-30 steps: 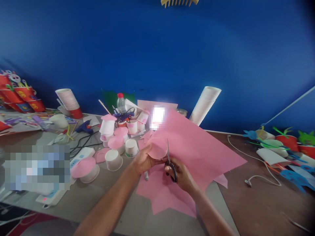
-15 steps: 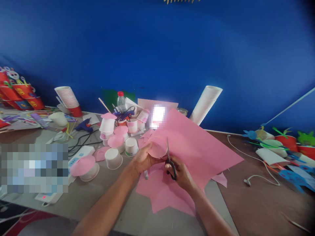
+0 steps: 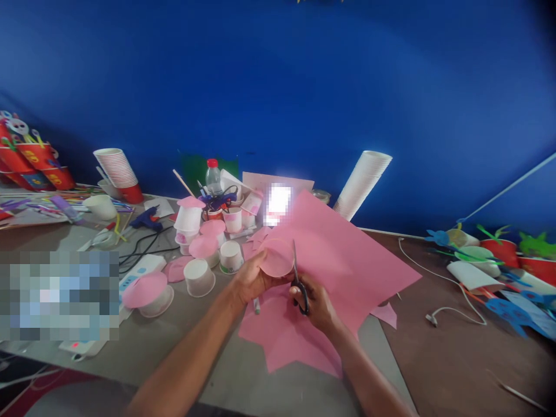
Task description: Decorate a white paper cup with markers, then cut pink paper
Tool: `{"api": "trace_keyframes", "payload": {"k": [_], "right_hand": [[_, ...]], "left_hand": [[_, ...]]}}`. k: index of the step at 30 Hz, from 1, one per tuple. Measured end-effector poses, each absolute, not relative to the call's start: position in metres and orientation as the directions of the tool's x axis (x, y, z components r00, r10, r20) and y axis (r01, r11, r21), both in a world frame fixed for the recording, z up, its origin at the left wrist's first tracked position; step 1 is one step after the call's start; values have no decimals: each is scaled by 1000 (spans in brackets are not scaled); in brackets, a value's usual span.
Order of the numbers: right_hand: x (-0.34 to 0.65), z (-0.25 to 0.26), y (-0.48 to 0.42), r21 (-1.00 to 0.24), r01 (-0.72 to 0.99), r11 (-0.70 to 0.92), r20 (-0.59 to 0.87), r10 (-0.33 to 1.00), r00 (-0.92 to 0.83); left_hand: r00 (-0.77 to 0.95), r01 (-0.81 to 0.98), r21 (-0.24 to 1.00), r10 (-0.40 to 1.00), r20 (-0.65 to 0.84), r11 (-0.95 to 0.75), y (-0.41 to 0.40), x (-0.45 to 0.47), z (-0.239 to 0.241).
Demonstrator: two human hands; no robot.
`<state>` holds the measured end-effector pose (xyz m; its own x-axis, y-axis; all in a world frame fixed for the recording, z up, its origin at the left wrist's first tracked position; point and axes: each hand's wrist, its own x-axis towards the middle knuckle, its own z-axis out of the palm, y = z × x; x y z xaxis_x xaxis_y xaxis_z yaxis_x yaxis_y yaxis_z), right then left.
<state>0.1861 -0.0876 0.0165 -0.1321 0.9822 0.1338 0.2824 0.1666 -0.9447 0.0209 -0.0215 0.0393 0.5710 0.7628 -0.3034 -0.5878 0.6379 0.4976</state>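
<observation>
My left hand [image 3: 254,277] pinches a round pink paper disc [image 3: 278,258] by its left edge, thumb on top. In my right hand [image 3: 315,301] is a pair of black-handled scissors [image 3: 300,292], its blades pointing away from me along the disc's right edge. Whether the blades are apart is hard to make out. Beneath both hands lie a large pink paper sheet [image 3: 356,260] and a jagged pink offcut [image 3: 295,347]. A marker [image 3: 256,305], partly covered, shows just below my left hand.
Left of my hands stand white paper cups [image 3: 198,278], some topped with pink discs [image 3: 145,288]. Farther left are a power strip [image 3: 143,269] and a blue glue gun [image 3: 145,217]. A tall cup stack [image 3: 365,182] leans at the back; a white cable [image 3: 456,284] lies right.
The view has shifted slightly. Both hands keep their holds on the disc and the scissors, with hardly any movement between them.
</observation>
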Motion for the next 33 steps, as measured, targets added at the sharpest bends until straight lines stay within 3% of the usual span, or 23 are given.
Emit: {"api": "trace_keyframes", "payload": {"k": [20,33], "right_hand": [[184,11,-86,-938,266,223,210,975,-74],[183,14,-86,-929,328,171,160,985,-60]], "left_hand": [[559,-592,526,781,-278,611,-18,18,37],[530,-588,544,793,-302,599,-18,17,41]]}}
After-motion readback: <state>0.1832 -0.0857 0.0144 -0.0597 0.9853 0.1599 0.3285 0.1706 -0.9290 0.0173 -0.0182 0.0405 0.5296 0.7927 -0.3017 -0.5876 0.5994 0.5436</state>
